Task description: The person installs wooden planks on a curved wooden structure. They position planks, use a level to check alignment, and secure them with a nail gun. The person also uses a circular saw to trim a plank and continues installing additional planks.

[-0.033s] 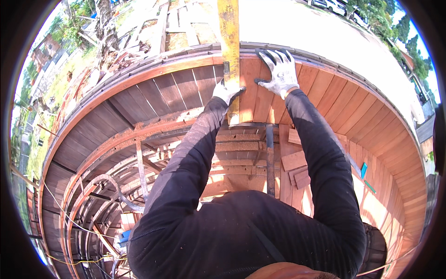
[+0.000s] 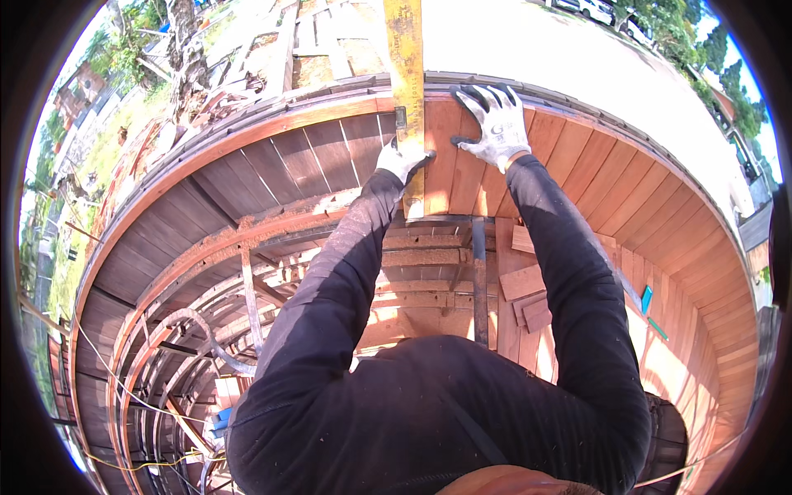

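Observation:
A long, flat yellow bar (image 2: 406, 58) with a worn surface and dark markings lies across the curved wooden edge, pointing away from me; its exact kind is unclear. My left hand (image 2: 402, 160), in a white glove with dark fingertips, is closed around the lower part of the bar, thumb on its right side. Just right of the bar, my right hand (image 2: 497, 130), gloved the same way, rests with fingers spread on the reddish-brown planks (image 2: 569, 155). Its fingertips reach the dark layered rim (image 2: 569, 107). Left of the bar lie greyer, weathered planks (image 2: 272, 169) with gaps between them.
Curved ribs and a dark upright post (image 2: 479, 280) stand below the planks. Loose wood pieces (image 2: 528, 297) lie near my right arm, with a teal object (image 2: 646, 299) farther right. A grey hose (image 2: 206, 334) bends at the left. Thin cords (image 2: 136, 396) cross the lower left.

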Tool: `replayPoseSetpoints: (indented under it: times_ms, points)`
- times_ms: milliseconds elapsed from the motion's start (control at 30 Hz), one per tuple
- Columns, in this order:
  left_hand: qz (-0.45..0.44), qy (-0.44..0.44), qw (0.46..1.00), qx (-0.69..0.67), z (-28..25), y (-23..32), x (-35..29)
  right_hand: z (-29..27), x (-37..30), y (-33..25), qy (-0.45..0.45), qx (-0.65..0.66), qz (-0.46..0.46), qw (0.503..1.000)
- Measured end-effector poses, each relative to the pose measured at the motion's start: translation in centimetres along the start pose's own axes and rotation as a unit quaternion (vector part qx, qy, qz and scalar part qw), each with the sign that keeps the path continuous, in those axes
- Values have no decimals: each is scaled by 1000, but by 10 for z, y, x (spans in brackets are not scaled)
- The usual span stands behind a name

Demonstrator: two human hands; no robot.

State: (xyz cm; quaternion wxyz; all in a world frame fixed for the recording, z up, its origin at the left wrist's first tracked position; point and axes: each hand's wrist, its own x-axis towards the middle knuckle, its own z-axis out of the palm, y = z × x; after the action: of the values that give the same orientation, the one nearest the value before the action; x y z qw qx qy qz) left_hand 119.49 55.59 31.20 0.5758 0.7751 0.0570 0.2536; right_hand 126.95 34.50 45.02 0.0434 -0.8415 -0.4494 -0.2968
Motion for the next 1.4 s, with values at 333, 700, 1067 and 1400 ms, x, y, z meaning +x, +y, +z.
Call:
replayPoseSetpoints:
  times_ms: [333,700,1067,1400]
  points:
    - [-49,-27,996,73,-3,12,0,-2,1,-1,-62,-59,14,996]
    - [-45,-44,995,77,-3,-2,7,-1,0,0,-55,-49,31,997]
    - [35,-14,987,158,-1,-9,4,2,0,0,-7,-7,15,1000]
    - [39,-22,984,172,-2,-6,5,-6,1,-2,-54,-30,22,998]
